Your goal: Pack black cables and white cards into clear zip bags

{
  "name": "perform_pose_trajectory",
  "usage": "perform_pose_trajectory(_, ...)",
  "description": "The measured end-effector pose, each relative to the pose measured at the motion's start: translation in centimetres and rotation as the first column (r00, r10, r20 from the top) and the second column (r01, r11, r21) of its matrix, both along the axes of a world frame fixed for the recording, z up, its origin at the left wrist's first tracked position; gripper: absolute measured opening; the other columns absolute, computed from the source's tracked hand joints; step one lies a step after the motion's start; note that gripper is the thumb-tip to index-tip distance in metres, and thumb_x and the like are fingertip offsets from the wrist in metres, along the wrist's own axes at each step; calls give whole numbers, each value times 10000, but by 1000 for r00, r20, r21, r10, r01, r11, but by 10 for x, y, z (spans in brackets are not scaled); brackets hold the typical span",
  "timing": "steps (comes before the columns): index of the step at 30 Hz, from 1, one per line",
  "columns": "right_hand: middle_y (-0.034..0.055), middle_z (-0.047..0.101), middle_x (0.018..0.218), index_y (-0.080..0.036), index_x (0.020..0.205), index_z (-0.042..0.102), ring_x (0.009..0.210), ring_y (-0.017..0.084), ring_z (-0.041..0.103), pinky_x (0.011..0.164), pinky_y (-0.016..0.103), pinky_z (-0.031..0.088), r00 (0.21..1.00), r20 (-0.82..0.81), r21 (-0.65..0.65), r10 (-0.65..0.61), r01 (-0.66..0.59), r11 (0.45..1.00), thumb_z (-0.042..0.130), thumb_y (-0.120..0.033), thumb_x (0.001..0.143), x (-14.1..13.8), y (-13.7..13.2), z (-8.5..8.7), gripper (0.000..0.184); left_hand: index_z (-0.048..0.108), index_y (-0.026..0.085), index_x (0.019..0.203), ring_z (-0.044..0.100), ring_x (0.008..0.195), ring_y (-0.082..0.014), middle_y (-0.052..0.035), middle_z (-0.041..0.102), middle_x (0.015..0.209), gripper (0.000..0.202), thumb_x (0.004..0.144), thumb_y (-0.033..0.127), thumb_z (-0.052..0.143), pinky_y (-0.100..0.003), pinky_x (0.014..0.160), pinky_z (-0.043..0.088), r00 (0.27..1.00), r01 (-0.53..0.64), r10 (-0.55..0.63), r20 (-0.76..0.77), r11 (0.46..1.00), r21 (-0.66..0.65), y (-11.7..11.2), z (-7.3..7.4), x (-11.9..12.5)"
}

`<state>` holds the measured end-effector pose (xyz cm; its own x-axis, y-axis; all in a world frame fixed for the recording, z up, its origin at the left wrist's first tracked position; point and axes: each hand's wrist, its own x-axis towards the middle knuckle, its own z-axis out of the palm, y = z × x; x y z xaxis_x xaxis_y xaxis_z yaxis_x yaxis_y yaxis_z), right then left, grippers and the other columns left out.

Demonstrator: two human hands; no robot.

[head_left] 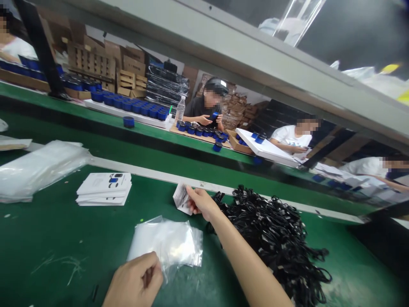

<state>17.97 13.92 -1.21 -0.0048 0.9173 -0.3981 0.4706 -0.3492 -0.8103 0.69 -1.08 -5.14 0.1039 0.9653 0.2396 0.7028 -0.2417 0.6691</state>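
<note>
My right hand [200,204] reaches forward over the green table and pinches a small folded white leaflet [180,197] beside a big heap of coiled black cables [277,234]. My left hand [136,282] is at the bottom of the view, fingers pinched on the edge of a clear plastic bag from the small stack of bags [169,242] lying flat in front of me. A stack of white printed booklets [104,189] lies to the left, untouched.
A pile of clear plastic wrap [38,168] lies at the far left. Beyond a conveyor strip [159,160], other people handle blue round items [140,106] on white trays [271,149]. Cardboard boxes [96,59] stand behind.
</note>
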Motion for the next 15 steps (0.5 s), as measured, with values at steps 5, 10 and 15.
perform_pose_trajectory(5,-47,550,627,-140,796,557,485,79,525,460,200,436,997,20,142,-69,66,988,495,-313,938,20,-24,7,233,438,223,532,453,401,-93,73,444,431,348,832,389,382,-185,439,331,985,-12,46,169,980,-199,2,5,-4)
perform_pose_trajectory(10,-46,482,596,-207,658,417,555,116,489,490,205,342,992,88,396,-93,51,917,466,-336,904,41,-104,38,282,499,221,578,521,457,-113,46,567,513,408,820,532,396,-188,469,412,869,13,208,449,897,-442,5,21,-8)
perform_pose_trajectory(15,-27,541,571,-204,605,408,475,111,467,456,223,242,864,430,432,263,-452,780,507,-211,811,15,-168,30,228,526,227,664,532,512,-113,67,557,536,327,812,504,434,-175,536,425,868,-41,214,448,930,-364,4,31,4)
